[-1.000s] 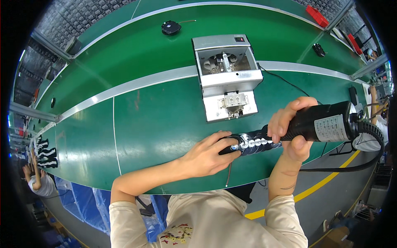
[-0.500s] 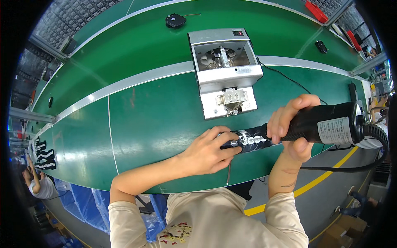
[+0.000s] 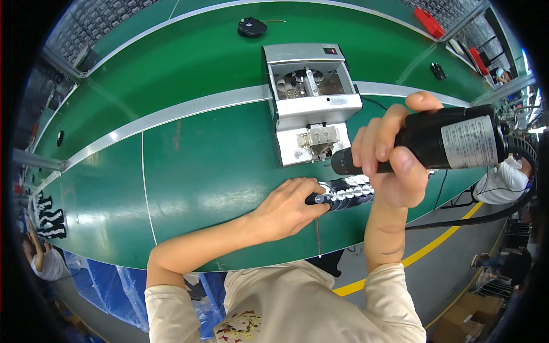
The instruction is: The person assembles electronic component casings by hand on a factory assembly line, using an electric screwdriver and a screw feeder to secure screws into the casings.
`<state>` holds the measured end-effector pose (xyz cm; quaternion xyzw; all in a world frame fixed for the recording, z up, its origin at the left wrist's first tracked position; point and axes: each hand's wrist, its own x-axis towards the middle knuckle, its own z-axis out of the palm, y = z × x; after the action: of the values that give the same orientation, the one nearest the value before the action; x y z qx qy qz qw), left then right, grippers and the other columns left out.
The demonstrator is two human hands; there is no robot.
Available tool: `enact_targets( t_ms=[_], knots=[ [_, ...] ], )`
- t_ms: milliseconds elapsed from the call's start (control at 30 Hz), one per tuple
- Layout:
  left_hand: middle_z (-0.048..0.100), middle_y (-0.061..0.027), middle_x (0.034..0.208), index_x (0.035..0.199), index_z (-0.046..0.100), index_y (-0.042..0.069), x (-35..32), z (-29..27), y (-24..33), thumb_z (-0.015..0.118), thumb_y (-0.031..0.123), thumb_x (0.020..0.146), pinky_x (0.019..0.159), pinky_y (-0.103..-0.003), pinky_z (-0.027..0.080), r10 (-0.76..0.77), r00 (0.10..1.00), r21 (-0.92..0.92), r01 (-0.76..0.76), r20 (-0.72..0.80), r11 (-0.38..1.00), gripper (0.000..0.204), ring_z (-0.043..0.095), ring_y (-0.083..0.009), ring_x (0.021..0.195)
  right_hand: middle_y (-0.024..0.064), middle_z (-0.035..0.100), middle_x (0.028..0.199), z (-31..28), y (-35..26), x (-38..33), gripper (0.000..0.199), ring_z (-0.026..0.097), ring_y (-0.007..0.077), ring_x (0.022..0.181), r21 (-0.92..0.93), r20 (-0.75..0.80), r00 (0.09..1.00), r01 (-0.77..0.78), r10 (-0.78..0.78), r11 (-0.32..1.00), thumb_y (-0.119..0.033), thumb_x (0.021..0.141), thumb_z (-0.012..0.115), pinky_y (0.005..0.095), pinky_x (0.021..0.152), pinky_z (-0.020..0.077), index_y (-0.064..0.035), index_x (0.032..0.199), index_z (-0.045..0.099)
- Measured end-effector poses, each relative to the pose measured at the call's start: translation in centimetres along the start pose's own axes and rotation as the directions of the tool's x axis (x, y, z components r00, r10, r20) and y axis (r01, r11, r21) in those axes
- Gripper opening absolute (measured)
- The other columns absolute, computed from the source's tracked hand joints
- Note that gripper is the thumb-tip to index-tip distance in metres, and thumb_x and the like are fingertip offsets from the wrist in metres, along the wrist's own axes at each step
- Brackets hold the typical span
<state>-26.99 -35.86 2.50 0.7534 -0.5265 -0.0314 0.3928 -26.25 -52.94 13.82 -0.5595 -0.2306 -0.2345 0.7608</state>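
My right hand (image 3: 392,157) is wrapped around a black electric screwdriver (image 3: 423,140) with a pale label and a thick cord. The screwdriver points left, its bit close to the front pickup block (image 3: 323,135) of a metal screw feeder (image 3: 317,107); whether they touch I cannot tell. On the green bench, my left hand (image 3: 290,207) closes over a small black part (image 3: 315,198), its fingers hiding much of it. Touching that hand on the right is a row of black-and-silver parts (image 3: 351,192), partly hidden by my right hand. A thin reddish wire (image 3: 318,237) runs toward the bench's front edge.
Beyond the feeder, a black round part (image 3: 251,27) with a wire lies on the green surface. A small black part (image 3: 438,71) and a red bin (image 3: 429,23) are at the far right. Black-and-white pieces (image 3: 51,217) sit at the left end, near another person.
My right hand has lifted the screwdriver off the row of parts and brought its tip up and left toward the screw feeder. My left hand stays on the black part.
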Motion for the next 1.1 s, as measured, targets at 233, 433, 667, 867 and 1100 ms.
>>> enact_targets(
  t_ms=[233,433,667,867,1100],
  knots=[
    [0.052,-0.01,0.107,0.092,0.067,0.013,-2.0,-1.4,-0.2,0.067,0.013,0.078,0.083,-0.043,0.049,-0.013,1.0,0.044,0.014,-0.021,0.999,0.014,0.055,-0.0329,0.105,0.0043,0.044,0.065,1.2,1.4,1.3,0.045,0.043,0.0119,0.043,-0.109,-0.053,0.998,0.018,-0.024,0.994,-0.01,0.077,0.054,0.0289,0.042,0.0404,-0.0019,0.12,0.04],
    [0.052,-0.0091,0.107,0.095,0.067,0.015,-2.9,-2.0,-0.5,0.067,0.013,0.076,0.085,-0.042,0.048,-0.006,0.999,0.048,0.008,-0.037,0.999,0.019,0.054,-0.0314,0.108,0.0045,0.043,0.064,1.1,2.1,1.9,0.044,0.041,0.012,0.042,-0.15,-0.101,0.994,-0.061,0.046,0.987,-0.011,0.075,0.055,0.0288,0.041,0.039,-0.0037,0.116,0.042],
    [0.052,-0.0089,0.108,0.099,0.066,0.015,-3.7,-1.6,-1.1,0.066,0.012,0.074,0.089,-0.042,0.047,0.031,0.996,0.065,-0.025,-0.082,0.998,0.025,0.053,-0.0317,0.108,0.0039,0.041,0.063,1.9,2.0,1.3,0.04,0.04,0.0123,0.043,-0.06,-0.073,0.991,-0.113,0.109,0.992,-0.009,0.076,0.056,0.0289,0.044,0.0373,-0.005,0.113,0.041],
    [0.053,-0.0102,0.108,0.098,0.065,0.013,-3.7,-1.6,-1.2,0.063,0.014,0.07,0.092,-0.043,0.045,0.04,0.995,0.059,-0.035,-0.087,0.998,0.028,0.052,-0.0324,0.108,0.0044,0.048,0.063,1.5,0.0,-2.7,0.045,0.046,0.0154,0.044,0.026,0.037,0.993,-0.114,0.113,0.993,-0.005,0.076,0.062,0.0312,0.045,0.0434,-0.0086,0.114,0.039],
    [0.054,-0.0097,0.109,0.098,0.065,0.013,-4.0,-1.4,-1.4,0.061,0.015,0.07,0.092,-0.042,0.045,0.031,0.993,0.064,-0.024,-0.114,0.998,0.027,0.053,-0.0314,0.107,0.0061,0.05,0.063,2.2,1.3,-4.0,0.044,0.048,0.0165,0.043,0.029,0.05,0.982,-0.181,0.179,0.983,-0.003,0.074,0.061,0.0328,0.044,0.0452,-0.0082,0.111,0.039]
  ],
)
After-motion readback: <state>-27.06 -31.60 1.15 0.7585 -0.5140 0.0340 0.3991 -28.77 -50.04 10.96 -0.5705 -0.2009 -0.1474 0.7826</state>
